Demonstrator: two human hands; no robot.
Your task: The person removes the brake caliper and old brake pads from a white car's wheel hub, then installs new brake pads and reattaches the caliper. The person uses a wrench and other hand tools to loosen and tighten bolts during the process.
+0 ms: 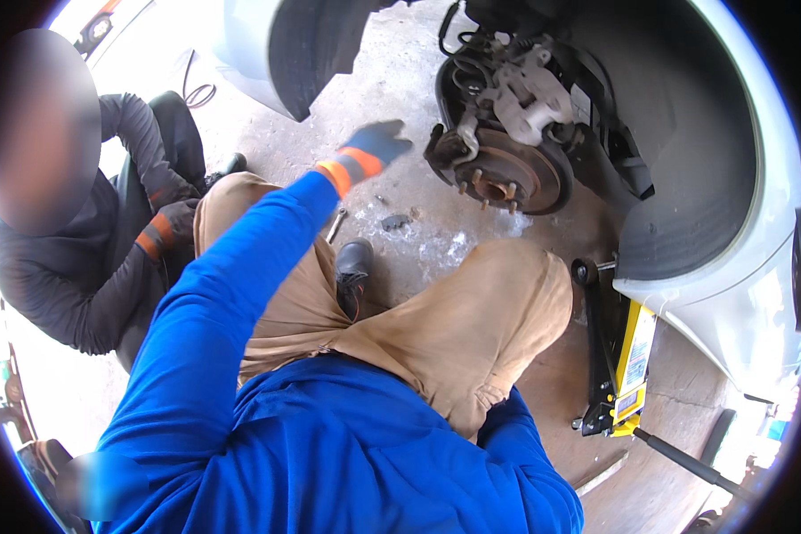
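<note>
My left hand, in a grey glove with an orange cuff, reaches out over the floor, left of the wheel hub. Its fingers look stretched and hold nothing that I can see; they are slightly smeared. Nearest to it is the rusty brake disc with bare wheel studs, not touched. Above the disc sits a pale brake caliper. My right arm goes down beside my right thigh, and that hand is hidden. A dark brake pad and a wrench lie on the floor near my shoe.
A co-worker in dark clothes crouches at the left, a gloved hand by my left knee. A yellow and black floor jack stands under the white car body, its handle sticking out at the lower right.
</note>
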